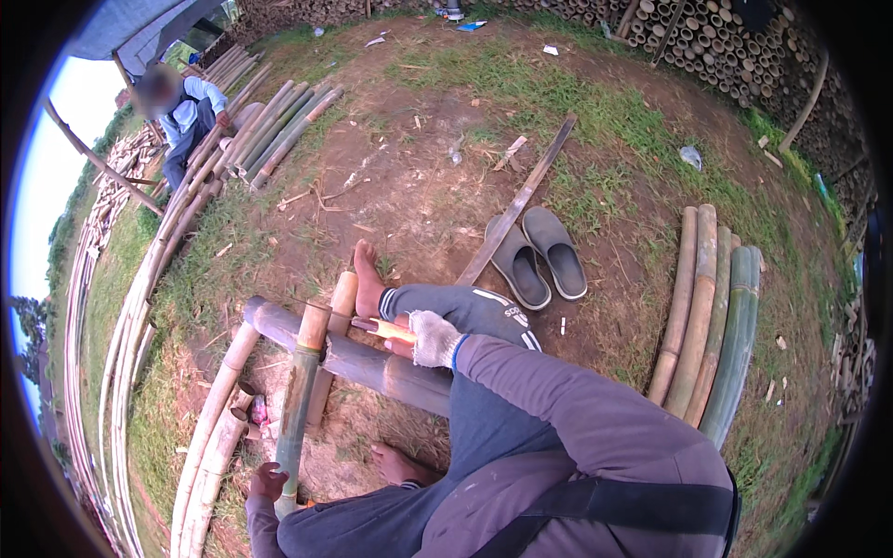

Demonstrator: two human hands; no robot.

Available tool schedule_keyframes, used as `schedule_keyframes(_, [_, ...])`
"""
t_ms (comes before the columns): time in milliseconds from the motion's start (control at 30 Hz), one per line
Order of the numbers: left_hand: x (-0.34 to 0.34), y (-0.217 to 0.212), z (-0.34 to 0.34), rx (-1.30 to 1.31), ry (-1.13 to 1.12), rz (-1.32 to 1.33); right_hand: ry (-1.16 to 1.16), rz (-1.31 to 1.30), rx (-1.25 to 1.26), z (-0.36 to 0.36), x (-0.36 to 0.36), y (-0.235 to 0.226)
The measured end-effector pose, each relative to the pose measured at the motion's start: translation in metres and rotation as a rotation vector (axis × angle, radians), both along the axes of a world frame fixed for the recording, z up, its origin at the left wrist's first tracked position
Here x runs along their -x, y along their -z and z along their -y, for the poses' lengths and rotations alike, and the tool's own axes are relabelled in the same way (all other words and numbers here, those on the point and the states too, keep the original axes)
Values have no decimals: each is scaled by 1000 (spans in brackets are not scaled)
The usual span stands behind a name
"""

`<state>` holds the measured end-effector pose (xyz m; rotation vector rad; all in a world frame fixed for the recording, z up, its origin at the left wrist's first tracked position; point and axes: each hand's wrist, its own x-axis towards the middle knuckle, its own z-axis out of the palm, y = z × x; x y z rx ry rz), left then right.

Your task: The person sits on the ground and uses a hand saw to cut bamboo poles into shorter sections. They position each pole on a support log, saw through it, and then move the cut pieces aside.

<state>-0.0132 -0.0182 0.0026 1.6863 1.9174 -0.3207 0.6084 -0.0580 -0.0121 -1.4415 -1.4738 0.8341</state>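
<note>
My left hand (268, 482), bare, is closed on the lower end of a green bamboo pole (297, 400). The pole's upper end lies across a thick dark bamboo log (386, 367), beside a pale bamboo post (344, 296). In a white knitted glove, my right hand (434, 340) is wrapped round a tool with a yellow-orange handle (393, 330). This tool points left toward the pole's upper end. Its blade, if any, is too thin to make out, so I cannot tell its exact kind. My bare feet are on either side of the log.
Grey slip-on sandals (555, 253) lie ahead beside a long flat wooden strip (521, 200). Several bamboo poles (704, 307) lie on the right, others (206, 456) at the left. A person (193, 112) sits far left by more poles. Stacked bamboo (716, 46) lines the back.
</note>
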Motion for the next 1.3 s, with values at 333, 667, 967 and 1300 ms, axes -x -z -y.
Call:
schedule_keyframes(333, [-20, -15, 3, -5, 60, -49, -30, 21, 1, 0, -1, -5])
schedule_keyframes(667, [-18, -19, 11, 20, 72, -114, -24, 11, 1, -3, -1, -2])
schedule_keyframes(967, [-2, -1, 10, -37, 111, -58, 9, 21, -25, -5, 1, 12])
schedule_keyframes(1300, [2, 5, 10, -20, 60, -25, 22, -1, -74, -3, 1, 9])
